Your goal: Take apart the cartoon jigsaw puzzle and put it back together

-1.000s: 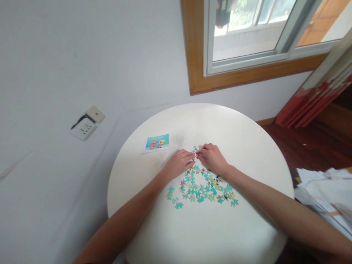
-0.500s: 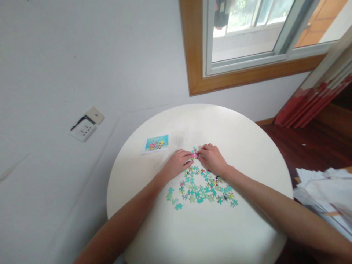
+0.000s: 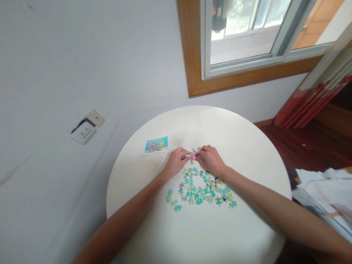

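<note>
A short strip of joined jigsaw puzzle pieces (image 3: 193, 157), mostly pink with some teal at its far end, lies on the white table between my hands. My left hand (image 3: 176, 161) is at the strip's left edge, thumb and index finger pinched against it. From the other side, my right hand (image 3: 212, 158) has its fingers closed on the strip's right edge. Nearer to me, many loose jigsaw pieces (image 3: 198, 196), mainly teal and pale green, lie in a rough ring. A few more pieces (image 3: 178, 208) lie to the left of it.
A small picture card (image 3: 156, 144) with two cartoon figures lies at the left back of the round white table (image 3: 233, 126). A wall with a socket (image 3: 84, 132) rises at left, and a window stands beyond. Papers (image 3: 324, 187) are piled at right.
My left hand's fingers have drawn back slightly to the left, uncovering more of the pink strip. My right hand stays nearly in place. The view has shifted slightly.
</note>
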`<state>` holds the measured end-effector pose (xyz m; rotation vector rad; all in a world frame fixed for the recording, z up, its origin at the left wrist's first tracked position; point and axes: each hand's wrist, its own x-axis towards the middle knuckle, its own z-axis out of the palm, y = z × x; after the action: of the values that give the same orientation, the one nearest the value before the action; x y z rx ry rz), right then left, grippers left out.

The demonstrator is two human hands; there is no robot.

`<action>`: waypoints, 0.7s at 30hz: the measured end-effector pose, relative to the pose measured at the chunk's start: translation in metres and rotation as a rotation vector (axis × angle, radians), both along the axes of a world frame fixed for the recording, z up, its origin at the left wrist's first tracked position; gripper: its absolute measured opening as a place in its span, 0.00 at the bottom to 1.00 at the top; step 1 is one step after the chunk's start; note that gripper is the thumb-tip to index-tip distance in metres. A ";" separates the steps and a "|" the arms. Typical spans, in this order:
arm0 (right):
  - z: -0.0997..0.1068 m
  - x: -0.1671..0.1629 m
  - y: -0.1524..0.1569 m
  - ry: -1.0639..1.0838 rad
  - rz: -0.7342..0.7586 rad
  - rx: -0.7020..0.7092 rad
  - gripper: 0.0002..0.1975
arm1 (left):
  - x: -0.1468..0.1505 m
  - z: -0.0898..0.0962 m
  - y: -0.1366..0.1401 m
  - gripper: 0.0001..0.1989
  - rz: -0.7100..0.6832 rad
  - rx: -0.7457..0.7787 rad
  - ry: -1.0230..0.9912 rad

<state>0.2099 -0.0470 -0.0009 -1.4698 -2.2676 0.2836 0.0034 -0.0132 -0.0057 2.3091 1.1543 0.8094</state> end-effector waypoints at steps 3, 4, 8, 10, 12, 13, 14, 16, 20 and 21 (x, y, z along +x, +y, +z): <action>0.003 0.000 -0.001 0.001 -0.022 -0.005 0.10 | 0.003 0.002 0.000 0.07 -0.028 0.021 0.077; 0.004 -0.001 0.000 -0.004 -0.031 -0.007 0.10 | 0.004 0.001 -0.001 0.07 -0.034 0.031 0.088; 0.008 -0.006 0.007 -0.066 -0.065 -0.050 0.11 | 0.002 -0.005 -0.001 0.07 -0.032 0.086 0.079; 0.010 -0.010 0.013 -0.104 -0.082 -0.088 0.11 | 0.001 -0.008 0.000 0.08 -0.037 0.105 0.065; 0.012 -0.014 0.019 -0.140 -0.093 -0.133 0.11 | -0.001 -0.011 0.000 0.08 -0.043 0.109 0.057; 0.013 -0.016 0.022 -0.157 -0.096 -0.153 0.11 | -0.001 -0.011 0.000 0.08 -0.045 0.110 0.057; 0.013 -0.017 0.024 -0.169 -0.097 -0.168 0.11 | -0.001 -0.012 0.000 0.08 -0.045 0.112 0.059; 0.012 -0.018 0.027 -0.176 -0.092 -0.187 0.11 | -0.001 -0.013 0.000 0.07 -0.042 0.122 0.063; 0.008 -0.017 0.029 -0.162 -0.088 -0.192 0.10 | -0.001 -0.014 0.000 0.06 -0.043 0.140 0.073; 0.007 -0.017 0.029 -0.163 -0.090 -0.187 0.10 | -0.001 -0.014 0.000 0.06 -0.042 0.141 0.074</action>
<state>0.1932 -0.0177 0.0060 -1.7432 -2.3459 0.3685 0.0025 -0.0129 -0.0199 2.4890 1.1076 0.8193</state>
